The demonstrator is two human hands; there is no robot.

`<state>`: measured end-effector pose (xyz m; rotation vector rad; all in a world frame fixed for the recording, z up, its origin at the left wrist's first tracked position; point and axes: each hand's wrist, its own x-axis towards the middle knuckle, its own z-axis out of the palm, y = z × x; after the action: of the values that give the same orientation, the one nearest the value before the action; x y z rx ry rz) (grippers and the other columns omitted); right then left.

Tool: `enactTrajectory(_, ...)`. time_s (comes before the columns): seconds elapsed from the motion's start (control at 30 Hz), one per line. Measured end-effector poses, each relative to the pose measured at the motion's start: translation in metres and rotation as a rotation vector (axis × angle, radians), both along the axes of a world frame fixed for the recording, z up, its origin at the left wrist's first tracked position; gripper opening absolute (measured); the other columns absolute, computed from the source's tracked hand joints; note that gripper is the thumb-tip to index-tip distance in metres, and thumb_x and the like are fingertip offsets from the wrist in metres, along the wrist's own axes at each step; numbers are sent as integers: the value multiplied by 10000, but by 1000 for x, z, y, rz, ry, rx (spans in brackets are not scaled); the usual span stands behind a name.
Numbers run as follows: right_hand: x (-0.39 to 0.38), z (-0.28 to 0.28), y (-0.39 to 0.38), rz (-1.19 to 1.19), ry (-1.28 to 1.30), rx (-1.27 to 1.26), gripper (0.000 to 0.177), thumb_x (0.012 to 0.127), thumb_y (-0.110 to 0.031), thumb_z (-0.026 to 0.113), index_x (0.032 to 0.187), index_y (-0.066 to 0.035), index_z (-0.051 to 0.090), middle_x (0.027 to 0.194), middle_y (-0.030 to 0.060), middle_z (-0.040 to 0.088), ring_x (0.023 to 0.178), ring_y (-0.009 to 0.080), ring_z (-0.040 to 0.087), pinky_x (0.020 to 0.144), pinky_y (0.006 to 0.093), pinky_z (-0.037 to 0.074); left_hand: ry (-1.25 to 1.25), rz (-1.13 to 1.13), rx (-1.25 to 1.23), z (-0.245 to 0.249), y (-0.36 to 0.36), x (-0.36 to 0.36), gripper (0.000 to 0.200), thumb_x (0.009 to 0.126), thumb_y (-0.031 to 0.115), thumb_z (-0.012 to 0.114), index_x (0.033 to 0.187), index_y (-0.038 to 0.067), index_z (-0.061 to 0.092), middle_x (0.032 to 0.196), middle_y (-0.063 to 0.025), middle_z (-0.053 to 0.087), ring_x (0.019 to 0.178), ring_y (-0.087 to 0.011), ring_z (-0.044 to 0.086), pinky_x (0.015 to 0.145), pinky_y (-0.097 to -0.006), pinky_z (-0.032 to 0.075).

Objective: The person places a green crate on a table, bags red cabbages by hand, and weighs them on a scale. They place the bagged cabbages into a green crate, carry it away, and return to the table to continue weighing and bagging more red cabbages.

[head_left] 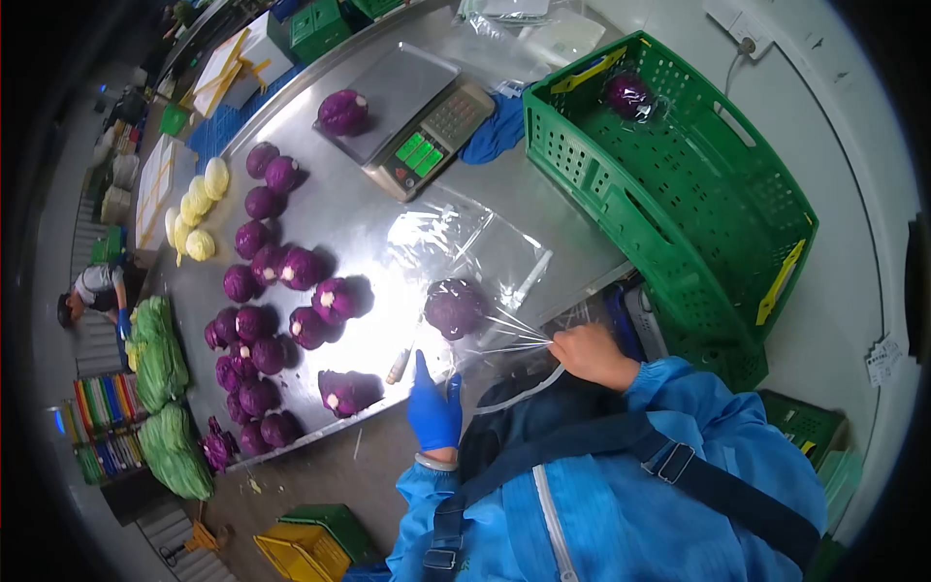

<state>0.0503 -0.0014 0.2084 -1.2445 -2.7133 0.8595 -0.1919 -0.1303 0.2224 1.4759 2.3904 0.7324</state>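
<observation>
The gathered neck of a clear plastic bag (516,334) is clenched in the bare right hand (592,355), and its film is drawn into tight creases from a purple cabbage (454,308) enclosed at the other end. The neck is apparently held bunched so that the film is pulled close around the cabbage, whose weight seems to be borne by the metal table (335,194), near its front edge. By the gloved left hand (433,412) nothing appears to be gripped; its fingers are extended near a wooden-handled tool (399,366), which seems to be placed within reach.

Just beyond the bagged cabbage, more clear film (499,242) is spread flat. Loose purple cabbages (301,268) are grouped toward the left, probably so that they are kept apart from the film. One cabbage (342,113) is set on the scale (436,131), where its weight can be read; a blue cloth (493,131) is bunched alongside. In the green crate (582,160), a wrapped cabbage (627,96) is held.

The steel surface is streaked with glare. Farther left, pale vegetables (200,244) and leafy green bundles (160,349) are laid, and a co-worker (97,284) is seen beyond. On the floor (320,470), a yellow crate (291,555) is placed.
</observation>
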Motion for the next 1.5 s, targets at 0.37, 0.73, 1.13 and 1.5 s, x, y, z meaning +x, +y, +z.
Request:
enactTrajectory(0.37, -14, 43, -14, 347, 175, 407, 240, 811, -218, 606, 959, -30, 603, 1030, 102, 601, 983, 262, 570, 804, 376, 464, -1108, 333, -32, -65, -104, 42, 682, 965, 24, 455, 1535, 105, 91, 1023, -193, 645, 810, -237, 658, 714, -342, 556)
enactTrajectory(0.73, -52, 18, -69, 1019, 358, -297, 231, 834, -247, 644, 906, -40, 570, 944, 131, 584, 915, 323, 583, 785, 430, 472, -1232, 642, 170, -45, -94, 59, 710, 883, -33, 488, 1518, 67, 186, 901, -180, 677, 736, -212, 675, 617, -309, 550)
enactTrajectory(1.13, 61, 17, 8, 760, -106, 279, 366, 807, -122, 553, 1166, -78, 600, 1202, 134, 588, 1210, 319, 512, 985, 433, 434, -330, 374, 324, -101, -158, 10, 630, 828, 55, 667, 1407, 11, 424, 1137, -153, 668, 1011, -224, 661, 858, -326, 511)
enactTrajectory(1.5, -45, -35, 77, 503, 380, -763, 339, 995, -277, 491, 1018, 8, 673, 1064, 152, 690, 1033, 277, 642, 956, 398, 478, -797, -109, 155, -99, -86, -33, 282, 981, 218, 515, 1071, 17, 692, 1029, -113, 711, 930, -204, 680, 817, -338, 523)
